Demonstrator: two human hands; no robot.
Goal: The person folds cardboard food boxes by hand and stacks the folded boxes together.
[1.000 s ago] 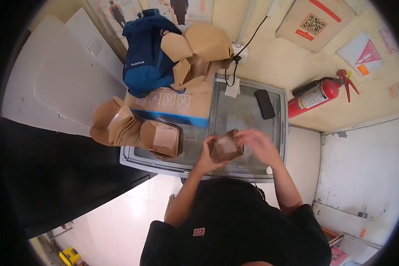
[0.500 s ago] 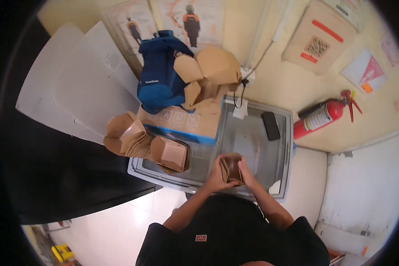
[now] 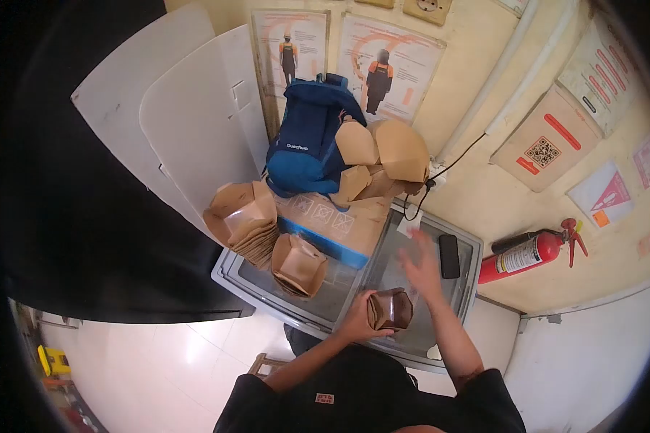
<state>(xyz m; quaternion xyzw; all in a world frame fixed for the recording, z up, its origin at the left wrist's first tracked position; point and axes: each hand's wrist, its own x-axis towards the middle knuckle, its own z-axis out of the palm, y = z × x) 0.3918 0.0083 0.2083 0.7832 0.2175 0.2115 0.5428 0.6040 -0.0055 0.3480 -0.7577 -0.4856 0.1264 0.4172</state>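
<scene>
My left hand [image 3: 359,319] grips a brown cardboard food box [image 3: 391,310] by its left side, near the front edge of the grey-framed top [image 3: 260,287]. The box is open at the top, and several layers of card show along its left wall. My right hand [image 3: 420,265] is off the box, above the top and left of the black phone [image 3: 448,256]. Its fingers are apart and a little blurred, with nothing in them. To the left stand a nested stack of open food boxes [image 3: 242,216] and a second stack [image 3: 298,267].
Behind the stacks lies a large carton [image 3: 339,220] with a blue backpack [image 3: 307,141] and more loose food boxes [image 3: 401,155] on it. A black cable [image 3: 458,153] hangs from the wall. At the right is a red fire extinguisher [image 3: 523,256]; white panels [image 3: 202,137] lean at the left.
My right hand has let go of the food box and moved up and away, toward the back. My left hand still holds the box. The camera view has shifted.
</scene>
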